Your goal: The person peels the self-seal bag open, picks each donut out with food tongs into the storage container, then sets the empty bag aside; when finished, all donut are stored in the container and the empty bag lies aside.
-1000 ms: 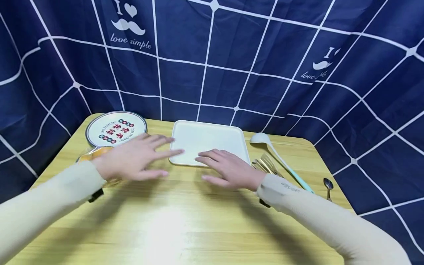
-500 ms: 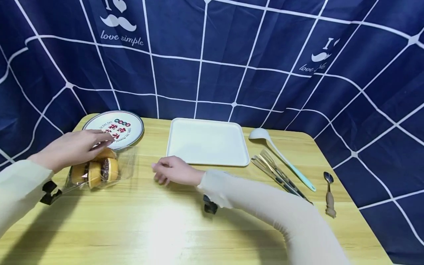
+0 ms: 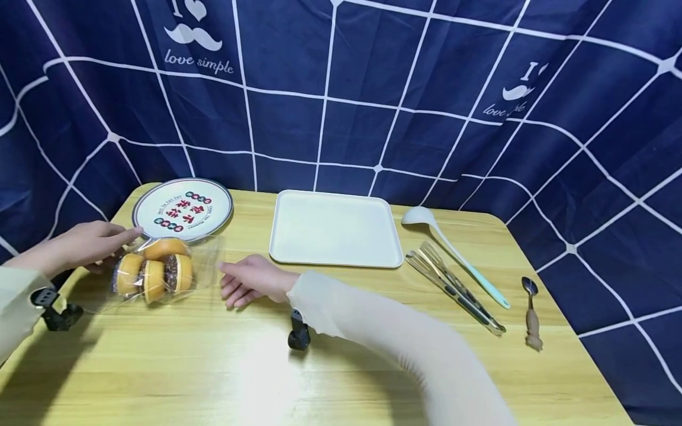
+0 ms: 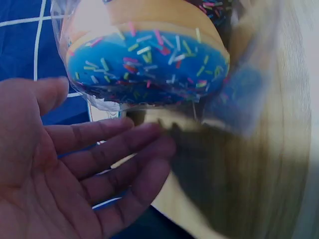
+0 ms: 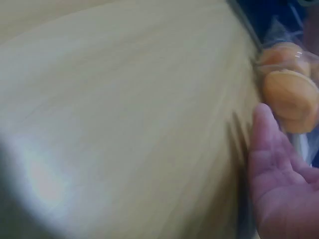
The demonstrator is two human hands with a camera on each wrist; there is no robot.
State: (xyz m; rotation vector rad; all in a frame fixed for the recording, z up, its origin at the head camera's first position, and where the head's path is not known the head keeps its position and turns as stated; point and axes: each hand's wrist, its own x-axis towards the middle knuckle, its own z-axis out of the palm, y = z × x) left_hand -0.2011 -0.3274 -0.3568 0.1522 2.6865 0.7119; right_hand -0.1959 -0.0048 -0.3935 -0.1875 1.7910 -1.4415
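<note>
A clear plastic bag (image 3: 205, 260) lies at the left of the table with several toy-looking doughnuts (image 3: 154, 281) inside. In the left wrist view one doughnut (image 4: 149, 64) shows blue icing and coloured sprinkles. My left hand (image 3: 87, 244) is at the bag's left side, fingers loosely extended; the left wrist view shows the palm (image 4: 60, 169) facing the bag with nothing gripped. At the bag's right end, my right hand (image 3: 256, 281) is held sideways with relaxed fingers. Whether either hand touches the plastic is hard to tell.
Behind the bag is a round printed plate (image 3: 183, 207). A white rectangular tray (image 3: 335, 228) lies at the back middle. To its right are a ladle (image 3: 453, 254), metal tongs (image 3: 453, 290) and a small spoon (image 3: 531, 313). A blue curtain (image 3: 373, 89) borders the table.
My left hand has moved from over the tray's side to the bag's left, having passed above the doughnuts. My right hand has shifted left from the tray to the bag's right end.
</note>
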